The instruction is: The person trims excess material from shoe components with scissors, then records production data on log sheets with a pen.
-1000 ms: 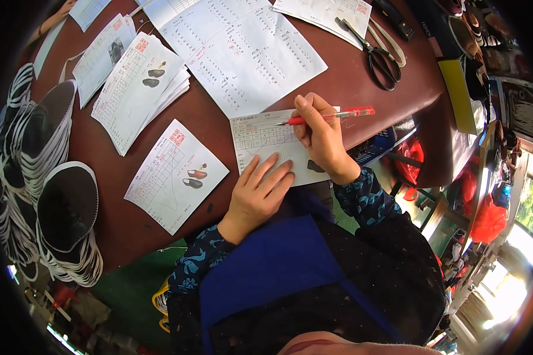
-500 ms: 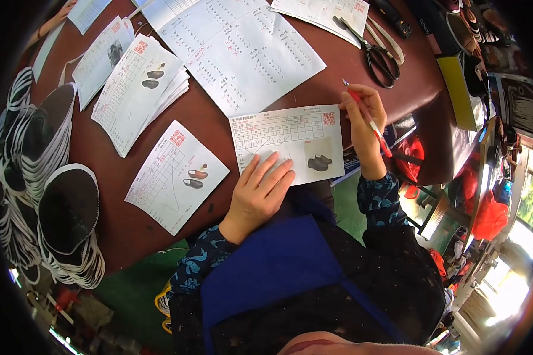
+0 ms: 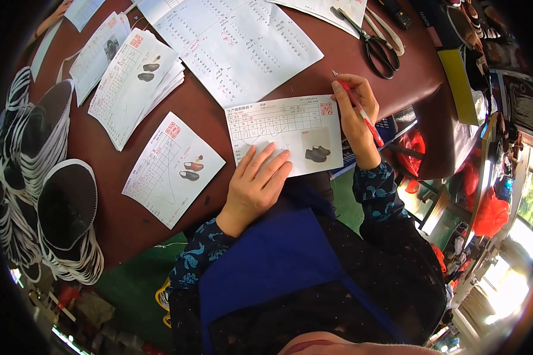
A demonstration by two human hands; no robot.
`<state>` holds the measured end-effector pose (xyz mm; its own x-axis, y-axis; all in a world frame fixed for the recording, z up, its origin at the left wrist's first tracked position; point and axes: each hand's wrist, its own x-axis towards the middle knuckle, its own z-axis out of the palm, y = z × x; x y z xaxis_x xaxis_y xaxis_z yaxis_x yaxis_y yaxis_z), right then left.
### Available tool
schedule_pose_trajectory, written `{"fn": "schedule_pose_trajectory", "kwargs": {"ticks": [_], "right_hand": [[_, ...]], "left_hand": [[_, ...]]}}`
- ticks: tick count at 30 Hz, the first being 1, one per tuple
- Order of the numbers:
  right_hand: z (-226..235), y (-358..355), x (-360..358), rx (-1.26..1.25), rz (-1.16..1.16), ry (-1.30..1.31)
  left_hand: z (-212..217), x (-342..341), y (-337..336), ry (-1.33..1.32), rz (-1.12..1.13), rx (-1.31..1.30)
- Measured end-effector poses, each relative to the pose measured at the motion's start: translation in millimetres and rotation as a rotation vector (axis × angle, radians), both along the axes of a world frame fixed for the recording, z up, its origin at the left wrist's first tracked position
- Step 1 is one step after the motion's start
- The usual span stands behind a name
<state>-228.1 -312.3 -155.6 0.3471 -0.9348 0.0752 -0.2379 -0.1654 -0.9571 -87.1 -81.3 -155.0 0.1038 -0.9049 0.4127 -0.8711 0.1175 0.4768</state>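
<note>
On the tabletop (image 3: 118, 236) lies the card (image 3: 293, 139), its lower row (image 3: 283, 128) handwritten left, blank right. The left hand (image 3: 256, 188) rests on it, fingers spread; the right hand (image 3: 356, 112) pinches the pen (image 3: 370, 128) clear of it.

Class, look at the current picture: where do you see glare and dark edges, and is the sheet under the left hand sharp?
Head view: the window at lower right is washed out to white; head view: a dark, curved border closes in the corners; head view: the sheet under the left hand looks fairly sharp, its grid distinct.
</note>
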Motion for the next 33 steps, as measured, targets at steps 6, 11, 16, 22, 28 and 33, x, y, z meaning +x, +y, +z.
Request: {"fn": "schedule_pose_trajectory", "kwargs": {"ticks": [6,11,16,22,28,33], "right_hand": [[0,1,2,-0.070,-0.021,0.074],[8,4,7,-0.164,-0.018,0.168],[12,4,9,-0.220,-0.010,0.208],[9,4,8,-0.226,-0.005,0.167],[7,4,10,-0.253,-0.001,0.141],[12,3,9,-0.245,-0.005,0.180]], "left_hand": [[-1,-1,0,0.000,-0.001,-0.006],[-1,-1,0,-0.001,0.001,-0.004],[0,0,-2,-0.005,0.000,-0.009],[4,0,-3,0.017,-0.019,0.011],[4,1,-2,0.000,-0.029,0.042],[5,2,-4,-0.007,-0.039,0.044]]}}
